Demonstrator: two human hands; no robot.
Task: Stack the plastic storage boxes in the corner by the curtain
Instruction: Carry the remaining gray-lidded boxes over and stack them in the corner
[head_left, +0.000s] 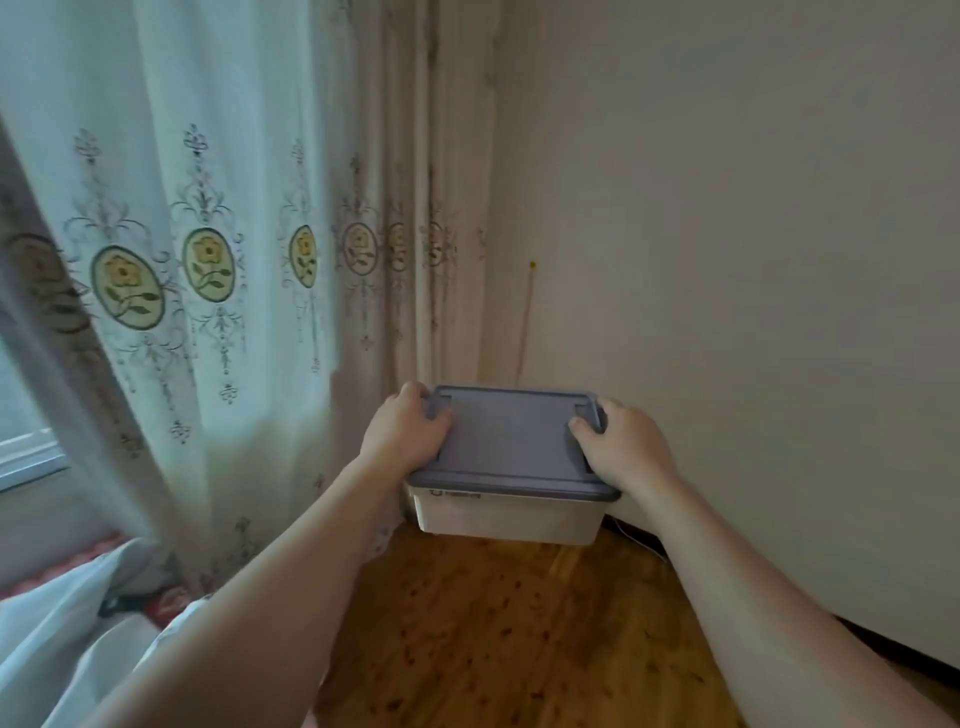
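While both hands grip the storage box (506, 470) by its short ends, left hand (405, 431) and right hand (621, 441) curled over the grey lid (511, 434), it sits in the far corner between curtain (208, 234) and wall (753, 234) (whether it touches the floor (493, 623) is unclear). Best lower it level, square to the wall.

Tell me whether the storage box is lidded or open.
Lidded. The grey lid sits flat across the storage box, and both hands, left and right, grip its ends.
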